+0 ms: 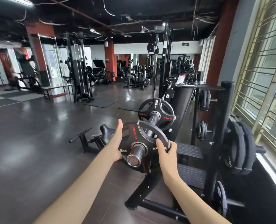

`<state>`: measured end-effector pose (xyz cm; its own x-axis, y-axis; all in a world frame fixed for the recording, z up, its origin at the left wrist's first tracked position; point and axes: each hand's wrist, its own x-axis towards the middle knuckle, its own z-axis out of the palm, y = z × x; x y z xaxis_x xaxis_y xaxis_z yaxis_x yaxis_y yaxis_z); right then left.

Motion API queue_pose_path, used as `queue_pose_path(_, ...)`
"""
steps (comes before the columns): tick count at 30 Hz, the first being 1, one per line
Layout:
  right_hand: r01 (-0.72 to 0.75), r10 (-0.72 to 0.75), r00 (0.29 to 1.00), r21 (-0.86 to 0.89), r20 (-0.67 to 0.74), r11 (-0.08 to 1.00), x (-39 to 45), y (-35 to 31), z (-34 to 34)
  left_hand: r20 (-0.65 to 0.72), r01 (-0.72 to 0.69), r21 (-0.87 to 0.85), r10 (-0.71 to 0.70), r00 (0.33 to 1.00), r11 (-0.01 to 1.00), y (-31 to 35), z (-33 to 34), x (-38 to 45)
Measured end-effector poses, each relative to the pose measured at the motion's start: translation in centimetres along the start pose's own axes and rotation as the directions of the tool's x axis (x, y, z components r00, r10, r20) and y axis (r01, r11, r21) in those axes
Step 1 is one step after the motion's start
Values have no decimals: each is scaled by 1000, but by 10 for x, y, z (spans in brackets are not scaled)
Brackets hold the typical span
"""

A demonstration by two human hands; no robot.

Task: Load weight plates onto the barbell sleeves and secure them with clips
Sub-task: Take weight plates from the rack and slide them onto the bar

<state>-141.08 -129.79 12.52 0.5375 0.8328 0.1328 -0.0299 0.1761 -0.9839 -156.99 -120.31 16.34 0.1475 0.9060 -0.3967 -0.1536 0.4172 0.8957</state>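
Note:
A black weight plate (134, 135) with red lettering sits on the near barbell sleeve (136, 155), whose chrome end points toward me. My left hand (117, 143) lies flat against the plate's left rim, fingers straight. My right hand (167, 150) grips the plate's right rim, thumb over the front edge. A second black plate marked 2.5 kg (159, 116) sits on the far sleeve (153, 116). I see no clips.
A plate storage rack (221, 126) with several black plates (240, 147) stands to the right, by barred windows. The black machine frame (143, 188) and its steel footplates (188, 150) lie below the bar. A low bench attachment (93, 138) rests on the floor to the left.

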Motion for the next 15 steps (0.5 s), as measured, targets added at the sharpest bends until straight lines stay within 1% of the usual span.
queue_pose_path(1,2,-2,1000,-27,6,1000,11,4,0,-34,8,24,-7,999,1000,0,-2,31)
queue_pose_path(3,-9,10,1000,-83,9,996,35,10,1,-80,22,79,-16,997,997,6,4,66)
queue_pose_path(4,-7,7,1000,-103,8,995,48,9,2,-96,23,113,-12,995,993,13,12,70)
queue_pose_path(6,14,-15,1000,-177,-2,984,76,6,3,-105,-22,199,44,993,980,30,36,53)
queue_pose_path(9,30,-30,1000,-293,5,956,128,10,4,-84,-81,264,107,991,961,48,64,65)
queue_pose_path(12,17,-15,1000,-381,7,925,172,18,5,-89,-104,331,141,986,938,60,82,107)
queue_pose_path(15,68,-84,996,-476,-13,877,210,27,6,-115,-130,333,177,978,934,70,102,147)
